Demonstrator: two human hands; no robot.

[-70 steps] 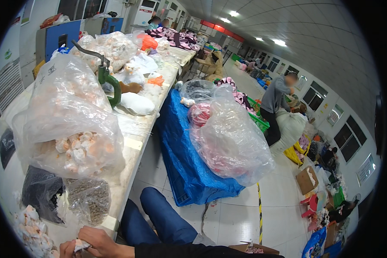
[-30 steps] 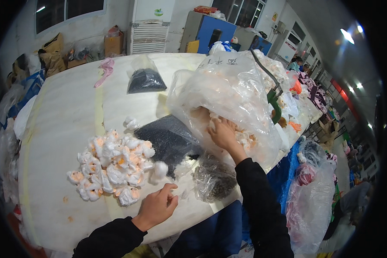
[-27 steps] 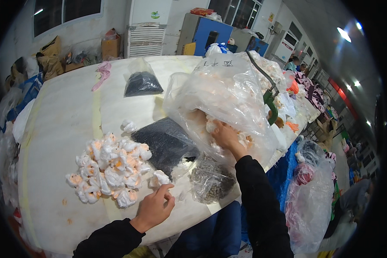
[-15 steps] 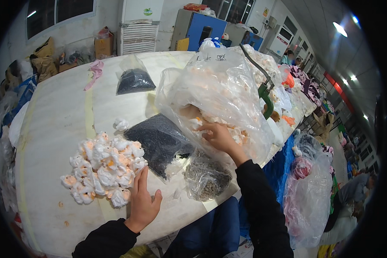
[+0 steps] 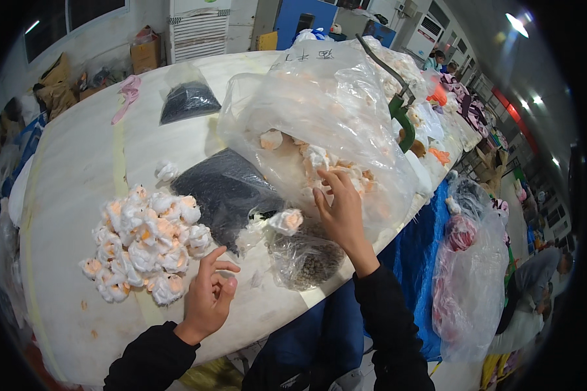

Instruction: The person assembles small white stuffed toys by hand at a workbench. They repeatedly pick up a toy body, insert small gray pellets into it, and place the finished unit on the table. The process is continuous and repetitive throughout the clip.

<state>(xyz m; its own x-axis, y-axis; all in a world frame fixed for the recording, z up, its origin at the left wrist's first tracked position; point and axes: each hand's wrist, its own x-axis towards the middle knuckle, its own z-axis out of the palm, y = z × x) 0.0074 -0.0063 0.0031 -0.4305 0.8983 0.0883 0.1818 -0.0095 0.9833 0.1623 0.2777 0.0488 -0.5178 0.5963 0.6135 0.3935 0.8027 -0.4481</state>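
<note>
My right hand point(image 5: 344, 215) is at the mouth of a large clear plastic bag point(image 5: 293, 85) filled with small white and peach plush pieces. Its thumb and fingers stand apart, close to the pieces point(image 5: 319, 158) at the opening, with nothing visibly held. Left of that hand, a single plush piece point(image 5: 287, 221) sits by the edge of a clear bag of black granules point(image 5: 222, 189). My left hand point(image 5: 209, 293) hovers over the white table with fingers parted and nothing in it. Beside it lies a heap of the same plush pieces point(image 5: 143, 244).
A crumpled clear bag of grey-brown pellets point(image 5: 306, 260) lies near the table's front edge. Farther back are another bag of black granules point(image 5: 189, 101) and a pink strip point(image 5: 128, 98). A dark-green metal tool point(image 5: 401, 120) rests beside the big bag. Plush-filled sacks point(image 5: 466, 260) stand at right.
A plush piece now lies left of my right hand, outside the big bag. My right hand's fingers have spread. My left hand has drawn slightly away from the heap.
</note>
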